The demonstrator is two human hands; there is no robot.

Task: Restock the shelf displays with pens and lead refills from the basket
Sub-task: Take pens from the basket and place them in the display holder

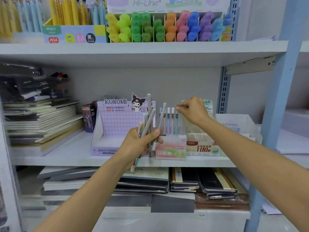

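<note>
1. Holding a bundle of slim tubes [148, 121], the left hand [142, 144] has its grip clamped around their lower half. They fan out upward in front of the middle shelf [66, 153], and their lower ends stick out below the palm.
2. The right hand [194, 111] reaches to the Fruit Soda display box [170, 151]. Its fingertips [179, 108] are drawn together just above the rightmost of the standing tubes [168, 121]. I cannot tell if this grip really pinches that tube or only touches its top.
3. The task's things are therefore in two places: grey and pastel tubes in the left hand, and a row of pastel ones upright in the Fruit Soda box. This box stands between the Kuromi display box [115, 128] and the box printed with "100" [203, 148].
4. Handling, as I judge it:
   - The tubes look light, stiff and smooth, so a loose fan can slip or rotate in the palm.
   - Taking one near its top end with thumb and forefinger seems best, to lower it straight into a slot.
   - If they hold leads, a drop may break what is inside.
5. Hard to make out:
   - The basket is not in view.
   - I cannot say if the tubes are pens or lead refill cases, because their print is too small.
   - The left hand covers the lower right corner of the Kuromi box.
   - The inner slots of the Fruit Soda box are not visible.
   - The right forearm hides part of the "100" box.
</note>
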